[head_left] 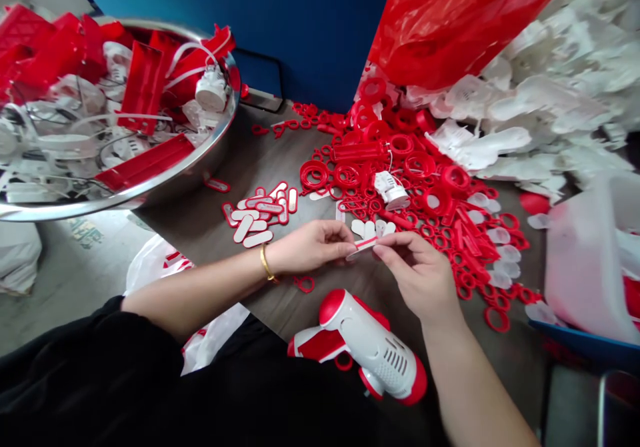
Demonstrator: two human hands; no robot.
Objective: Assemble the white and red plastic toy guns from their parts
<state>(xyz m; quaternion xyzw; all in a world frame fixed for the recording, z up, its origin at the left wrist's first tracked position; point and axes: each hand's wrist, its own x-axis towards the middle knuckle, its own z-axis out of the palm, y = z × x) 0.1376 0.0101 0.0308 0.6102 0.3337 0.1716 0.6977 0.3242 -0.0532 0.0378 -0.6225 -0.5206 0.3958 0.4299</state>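
Our left hand (313, 245) and right hand (423, 270) pinch one thin strip (365, 244) at the middle. If our tips slip, it could fall in the red bits (453, 203) at two o'clock; more strips (270, 207) lie at ten.

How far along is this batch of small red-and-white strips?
Partway, I'd judge. The red-rimmed strips heaped on the left look done. One red-and-white strip is held between the left grip and right grip. Pale pieces just beyond it and loose red parts on the right look unused; how many belong to this step, I can't tell.
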